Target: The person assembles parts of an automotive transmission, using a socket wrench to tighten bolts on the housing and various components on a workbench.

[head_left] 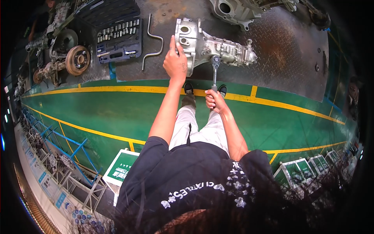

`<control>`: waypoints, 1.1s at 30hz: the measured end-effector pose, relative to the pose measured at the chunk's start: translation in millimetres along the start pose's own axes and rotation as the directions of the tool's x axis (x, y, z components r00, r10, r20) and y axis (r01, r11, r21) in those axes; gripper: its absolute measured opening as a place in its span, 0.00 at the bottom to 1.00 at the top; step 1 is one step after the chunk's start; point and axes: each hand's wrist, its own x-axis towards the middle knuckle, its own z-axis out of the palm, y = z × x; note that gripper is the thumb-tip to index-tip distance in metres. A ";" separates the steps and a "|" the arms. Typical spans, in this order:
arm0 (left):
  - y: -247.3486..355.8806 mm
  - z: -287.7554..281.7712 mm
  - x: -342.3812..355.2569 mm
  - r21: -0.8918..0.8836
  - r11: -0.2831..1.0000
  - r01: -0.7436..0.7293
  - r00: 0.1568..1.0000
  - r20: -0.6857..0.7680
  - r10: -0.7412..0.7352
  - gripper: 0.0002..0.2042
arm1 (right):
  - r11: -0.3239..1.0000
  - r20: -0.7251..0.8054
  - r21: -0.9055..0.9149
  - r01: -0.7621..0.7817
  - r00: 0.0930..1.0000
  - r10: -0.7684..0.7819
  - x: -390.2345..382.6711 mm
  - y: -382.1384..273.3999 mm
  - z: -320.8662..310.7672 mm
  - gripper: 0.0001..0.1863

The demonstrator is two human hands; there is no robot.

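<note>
A silver gearbox with a wide bell housing lies on the steel-plate bench. My left hand grips the housing's left edge, fingers reaching up along its flange. My right hand is closed round the handle of a long ratchet wrench, whose head is at the underside of the gearbox's middle, close to the bell housing; the exact fastener there is hidden. A bent steel bar lies to the left of my left hand.
An open socket case lies at the left, beside rusty axle assemblies with a drum. Another metal housing sits at the back. The bench holds small rings at right. Behind me stand blue railings and framed signs.
</note>
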 end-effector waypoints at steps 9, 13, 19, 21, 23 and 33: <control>-8.2 -4.4 -1.7 -0.053 0.999 -0.014 0.996 0.089 0.018 0.22 | 1.000 -0.099 0.004 0.023 0.995 -0.022 8.0 13.2 5.9 0.21; -10.6 -8.6 -1.2 -0.050 0.999 -0.012 0.995 0.100 0.017 0.22 | 0.999 -0.230 -0.026 0.037 0.972 -0.042 9.5 13.8 16.2 0.19; -8.0 -7.4 -1.0 -0.061 0.998 -0.014 0.995 0.096 0.020 0.22 | 0.714 -0.519 -0.670 0.201 0.561 -0.645 38.5 40.6 22.4 0.20; -10.1 -6.1 -0.6 -0.049 0.998 -0.034 0.997 0.070 0.038 0.22 | 0.703 -0.526 -0.695 0.152 0.558 -0.642 40.8 39.0 21.4 0.19; -9.7 -6.5 -0.5 -0.035 0.999 -0.036 0.996 0.078 0.039 0.22 | 0.694 -0.541 -0.713 0.096 0.555 -0.632 38.7 36.6 10.5 0.19; -5.4 -7.4 2.3 -0.073 0.996 -0.045 0.996 0.069 0.050 0.21 | 0.460 -0.475 -0.847 -0.267 0.769 -0.428 -3.5 -45.2 -41.6 0.19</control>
